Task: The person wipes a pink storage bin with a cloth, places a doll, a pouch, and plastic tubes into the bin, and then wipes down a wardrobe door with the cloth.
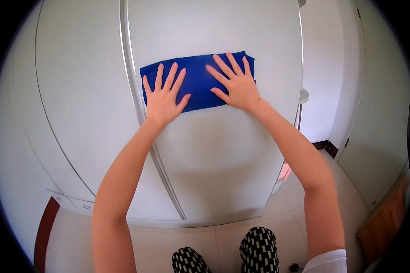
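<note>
A folded blue cloth (198, 86) lies flat against a pale upright cabinet door (214, 150). On the cloth's left part rests my left hand (164, 98), palm to the door side, its fingers spread. My right hand (237, 86) presses flat on the cloth's right part, fingers also apart. Neither hand grips the cloth; both cover part of it, and its middle shows between them.
A metal strip (157, 159) runs down the door's left edge. Pale panels (77, 91) stand further left. On the right are a doorway wall (323, 73), another door (378, 118) and a brown wooden piece (382, 223). Tiled floor (223, 236) lies below.
</note>
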Tool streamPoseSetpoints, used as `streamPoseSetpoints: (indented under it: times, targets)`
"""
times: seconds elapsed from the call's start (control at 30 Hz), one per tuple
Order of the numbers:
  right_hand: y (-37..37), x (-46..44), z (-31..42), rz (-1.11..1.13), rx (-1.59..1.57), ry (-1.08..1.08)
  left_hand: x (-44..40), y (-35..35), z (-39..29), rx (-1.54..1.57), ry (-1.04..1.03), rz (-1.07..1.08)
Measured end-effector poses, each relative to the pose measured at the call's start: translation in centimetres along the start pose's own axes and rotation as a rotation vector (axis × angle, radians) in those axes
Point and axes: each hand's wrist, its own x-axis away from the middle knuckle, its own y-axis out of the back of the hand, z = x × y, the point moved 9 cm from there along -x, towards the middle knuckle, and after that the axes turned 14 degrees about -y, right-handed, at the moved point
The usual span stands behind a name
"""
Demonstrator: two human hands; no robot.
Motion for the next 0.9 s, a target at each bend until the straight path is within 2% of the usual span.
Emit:
streamPoseSetpoints:
  times: [0.23, 0.43, 0.63, 0.9]
  targets:
    - [0.6, -0.5, 0.0, 0.023, 0.015, 0.028, -0.8, 0.6, -0.4, -0.026, -0.097, 0.055]
    - [2.1, -0.5, 1.7, 0.02, 0.072, 0.061, 0.7, 2.4, -0.5, 0.018, -0.065, 0.001]
    - [1.8, -0.3, 2.3, 0.061, 0.116, 0.094, 1.2, 2.9, -1.1, 0.013, -0.129, -0.07]
    - [2.7, -0.5, 2.6, -0.019, 0.134, 0.094, 1.3, 3.5, -1.7, -0.022, -0.086, -0.142]
